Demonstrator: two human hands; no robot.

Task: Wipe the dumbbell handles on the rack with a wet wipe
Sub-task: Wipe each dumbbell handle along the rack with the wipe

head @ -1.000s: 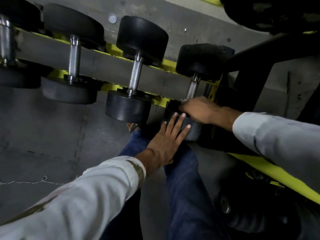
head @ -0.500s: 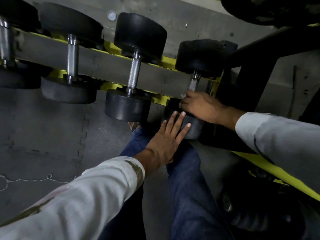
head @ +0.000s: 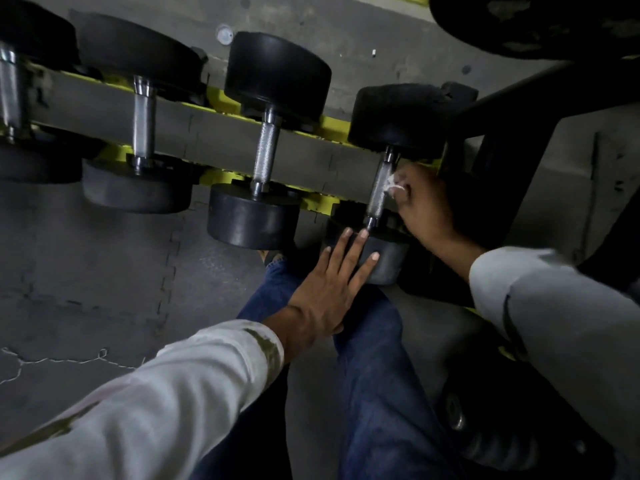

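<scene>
My right hand [head: 426, 206] pinches the limp wet wipe [head: 393, 183] against the rightmost dumbbell's knurled handle [head: 378, 192], just left of my knuckles. My left hand [head: 329, 292] rests flat, fingers straight, on its heavy near head [head: 386, 263]. I judge the steel stiff and grippy; I'd wrap it mid-shaft.

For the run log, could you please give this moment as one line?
right hand: presses wipe on handle | left hand: flat on weight

Grey interlocking floor mats [head: 104, 271] cover the ground. A person's blue jeans [head: 374, 358] fill the lower middle. Left of the jeans, a thin pale cord [head: 52, 360] lies looped on the mats. Far above the jeans sits a small white disc [head: 224, 34].
</scene>
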